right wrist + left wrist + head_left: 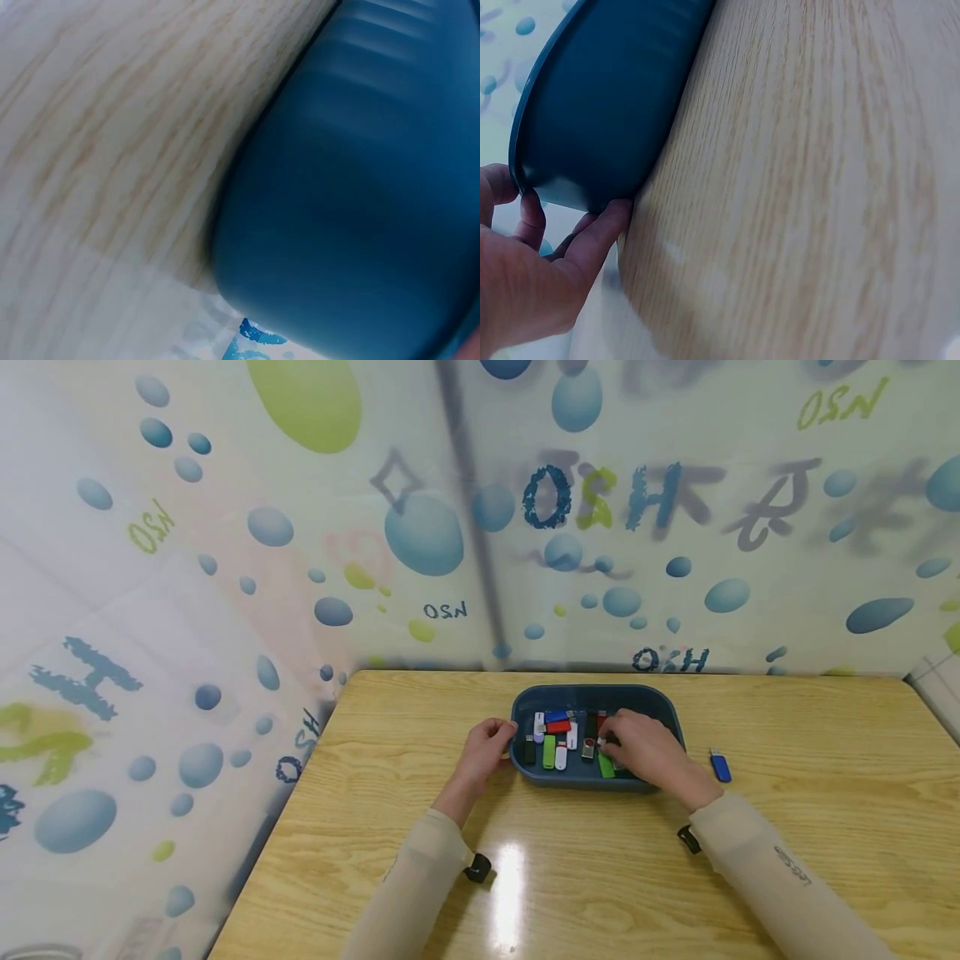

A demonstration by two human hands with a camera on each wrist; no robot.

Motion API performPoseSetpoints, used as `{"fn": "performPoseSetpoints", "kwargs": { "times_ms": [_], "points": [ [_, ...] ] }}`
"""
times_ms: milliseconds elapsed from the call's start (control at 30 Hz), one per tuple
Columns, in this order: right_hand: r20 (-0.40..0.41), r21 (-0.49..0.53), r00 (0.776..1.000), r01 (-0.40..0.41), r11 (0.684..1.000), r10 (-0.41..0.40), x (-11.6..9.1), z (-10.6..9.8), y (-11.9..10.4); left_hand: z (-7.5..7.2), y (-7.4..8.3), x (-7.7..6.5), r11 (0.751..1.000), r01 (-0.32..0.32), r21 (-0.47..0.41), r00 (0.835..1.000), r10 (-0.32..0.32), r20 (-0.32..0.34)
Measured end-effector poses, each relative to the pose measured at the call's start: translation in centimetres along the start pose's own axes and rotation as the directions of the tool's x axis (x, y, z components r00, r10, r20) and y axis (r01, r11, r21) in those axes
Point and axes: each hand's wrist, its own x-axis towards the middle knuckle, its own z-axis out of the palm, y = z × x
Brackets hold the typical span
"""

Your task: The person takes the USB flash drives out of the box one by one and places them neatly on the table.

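The left hand (pixel 483 750) pinches the left end of a dark-blue rounded plastic bin (pixel 585 782) holding multicoloured USB sticks (pixel 549 752); the right hand (pixel 647 750) is inside, its grip unclear. One blue USB stick (pixel 721 767) lies right of the bin.

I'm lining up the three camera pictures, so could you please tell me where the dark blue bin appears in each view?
Head: the dark blue bin sits just right of and below centre.
Left wrist: upper left, its outer wall showing, with the left hand at its lower end.
Right wrist: fills most of the right half, somewhat blurred.
Shared landmark: the wood-grain table.
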Motion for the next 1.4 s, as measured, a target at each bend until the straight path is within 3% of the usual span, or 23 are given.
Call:
{"fn": "performPoseSetpoints", "kwargs": {
  "times_ms": [367,633,933,1400],
  "points": [
    [-0.15,0.057,0.989,0.011,0.998,-0.002,-1.5,-0.7,0.3,0.0,-0.5,0.2,1.0,-0.004,-0.014,1.0,0.004,-0.009],
    [-0.193,0.123,0.978,-0.057,0.991,0.08,-2.9,-1.9,0.4,0.0,-0.7,0.4,1.0,-0.014,-0.027,1.0,0.014,-0.008],
    [-0.284,0.139,0.954,-0.057,0.989,0.095,-4.6,-3.1,1.4,0.0,-0.6,0.3,0.999,-0.018,-0.028,1.0,0.018,-0.002],
    [-0.367,0.191,0.911,-0.123,0.974,0.187,-7.6,-4.2,3.8,-0.1,-0.5,0.2,1.0,-0.011,-0.02,1.0,0.011,0.004]
  ]
}}
